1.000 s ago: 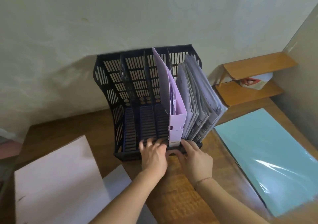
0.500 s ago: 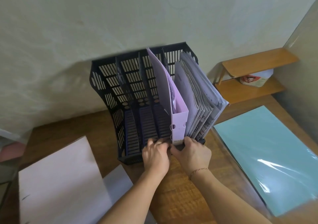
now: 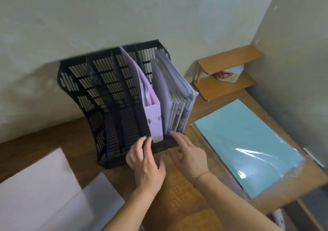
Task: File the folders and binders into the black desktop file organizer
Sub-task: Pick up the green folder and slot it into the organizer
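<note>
The black desktop file organizer [image 3: 106,117] stands on the wooden desk against the wall, its left slots bare. A lilac binder [image 3: 154,117] stands in a slot right of centre. Several grey folders [image 3: 174,96] fill the rightmost slot and lean right. My left hand [image 3: 145,159] touches the organizer's front lip just left of the binder's base, fingers bent lightly over the edge. My right hand [image 3: 189,153] rests spread fingers on the front lip below the grey folders. A teal folder in a clear sleeve [image 3: 245,142] lies flat on the desk to the right.
White and pale pink sheets [image 3: 35,186] lie on the desk at the lower left. A small wooden two-tier shelf [image 3: 229,67] holding a white packet stands in the back right corner. Walls close the desk off behind and to the right.
My hands went from gripping the organizer's front lip beside the binder to lying looser on it, the right fingers now spread. The organizer sits slightly turned in view.
</note>
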The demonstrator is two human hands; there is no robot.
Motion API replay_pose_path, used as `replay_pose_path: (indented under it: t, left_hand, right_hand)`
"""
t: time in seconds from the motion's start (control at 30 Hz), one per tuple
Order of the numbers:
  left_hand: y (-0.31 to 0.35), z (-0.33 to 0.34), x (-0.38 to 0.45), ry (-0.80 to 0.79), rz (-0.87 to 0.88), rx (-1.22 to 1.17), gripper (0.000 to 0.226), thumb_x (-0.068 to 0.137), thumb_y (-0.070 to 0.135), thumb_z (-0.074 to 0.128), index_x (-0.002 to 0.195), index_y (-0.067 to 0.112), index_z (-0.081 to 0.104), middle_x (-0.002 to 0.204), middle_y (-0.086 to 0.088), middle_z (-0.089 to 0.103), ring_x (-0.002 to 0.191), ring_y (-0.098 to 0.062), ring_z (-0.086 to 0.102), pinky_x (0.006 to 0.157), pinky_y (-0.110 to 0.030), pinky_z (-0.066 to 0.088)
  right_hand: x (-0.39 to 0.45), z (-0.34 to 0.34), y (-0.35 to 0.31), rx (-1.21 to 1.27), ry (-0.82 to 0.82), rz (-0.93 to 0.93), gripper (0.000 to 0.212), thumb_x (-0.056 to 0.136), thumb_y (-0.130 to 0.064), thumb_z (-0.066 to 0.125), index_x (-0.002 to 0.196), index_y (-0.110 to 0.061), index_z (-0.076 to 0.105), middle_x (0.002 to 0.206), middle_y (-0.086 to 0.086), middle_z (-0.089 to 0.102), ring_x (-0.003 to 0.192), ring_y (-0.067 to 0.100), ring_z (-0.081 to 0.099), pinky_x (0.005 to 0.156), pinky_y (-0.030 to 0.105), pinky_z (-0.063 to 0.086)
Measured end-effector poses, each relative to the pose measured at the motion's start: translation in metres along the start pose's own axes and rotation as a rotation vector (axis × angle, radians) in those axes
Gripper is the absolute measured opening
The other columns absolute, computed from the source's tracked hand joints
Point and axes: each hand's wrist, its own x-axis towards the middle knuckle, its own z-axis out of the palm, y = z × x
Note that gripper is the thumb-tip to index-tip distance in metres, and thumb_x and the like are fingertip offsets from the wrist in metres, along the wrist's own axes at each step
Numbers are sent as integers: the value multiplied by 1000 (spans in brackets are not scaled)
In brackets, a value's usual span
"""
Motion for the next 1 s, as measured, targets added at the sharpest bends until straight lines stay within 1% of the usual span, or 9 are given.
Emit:
replay_pose_path:
  t: [0.13, 0.3, 0.37, 0.43, 0.5, 0.6, 0.7, 0.87, 1.0]
  left_hand:
    - [31, 15, -25, 83, 149, -299, 61, 79, 23, 66, 133, 9, 42, 136, -16, 40, 125, -37, 42, 108, -51, 28]
    - [96, 42, -42, -345, 61, -516, 47, 84, 9, 69, 129, 11, 55, 140, -9, 44, 132, -26, 42, 111, -38, 30]
    - [124, 48, -43, -549, -104, -605, 41, 88, 11, 68, 126, 21, 55, 136, 0, 47, 128, -19, 47, 107, -29, 34]
    - [151, 54, -38, -720, -423, -731, 40, 92, 21, 66, 127, 33, 50, 131, 5, 51, 117, -12, 51, 99, -31, 42]
    - [175, 64, -30, -808, -751, -908, 43, 95, 26, 63, 134, 30, 46, 130, 8, 50, 118, -11, 50, 101, -35, 42]
    - [202, 80, -18, -696, -1071, -1081, 17, 97, 19, 59, 113, 22, 54, 118, 5, 59, 106, -13, 57, 100, -38, 42]
    - [216, 97, -8, -580, -1205, -1058, 7, 96, 17, 59, 103, 19, 58, 100, 7, 63, 87, -5, 56, 91, -33, 42]
    - [227, 112, 2, -527, -1337, -1033, 10, 95, 21, 59, 104, 19, 64, 109, 1, 68, 99, -14, 59, 100, -42, 37]
    - [233, 119, 5, -486, -1362, -1023, 13, 92, 23, 63, 104, 21, 67, 101, 0, 75, 95, -18, 66, 73, -35, 48]
  right_hand:
    - [-38, -28, 33, 7, 4, 210, 74, 84, -54, 50, 146, -44, 11, 142, -11, 47, 85, 14, 67, 58, 27, 51]
    - [-85, -60, 103, -103, -59, 483, 65, 87, -61, 42, 143, -39, 17, 148, -14, 36, 110, 15, 59, 80, 34, 51]
    - [-95, -71, 135, -141, -102, 521, 63, 88, -60, 42, 143, -33, 26, 149, -13, 33, 121, 15, 51, 88, 34, 49]
    - [-98, -80, 167, -210, -130, 499, 59, 88, -56, 46, 139, -28, 36, 147, -9, 36, 123, 19, 47, 92, 35, 46]
    - [-97, -91, 198, -269, -130, 503, 55, 88, -54, 48, 135, -27, 44, 146, -5, 40, 127, 22, 42, 98, 36, 41]
    - [-87, -108, 242, -344, -140, 544, 58, 85, -59, 48, 134, -29, 44, 148, -2, 36, 134, 25, 31, 104, 41, 33]
    - [-73, -121, 279, -347, -206, 618, 72, 79, -71, 44, 138, -31, 35, 150, -1, 26, 135, 27, 23, 104, 48, 28]
    - [-63, -114, 305, -196, -284, 662, 91, 68, -81, 44, 143, -34, 19, 151, -1, 19, 136, 28, 23, 104, 53, 28]
    - [-64, -108, 309, -240, -270, 612, 88, 67, -81, 41, 139, -34, 22, 146, 3, 27, 129, 32, 29, 102, 51, 31]
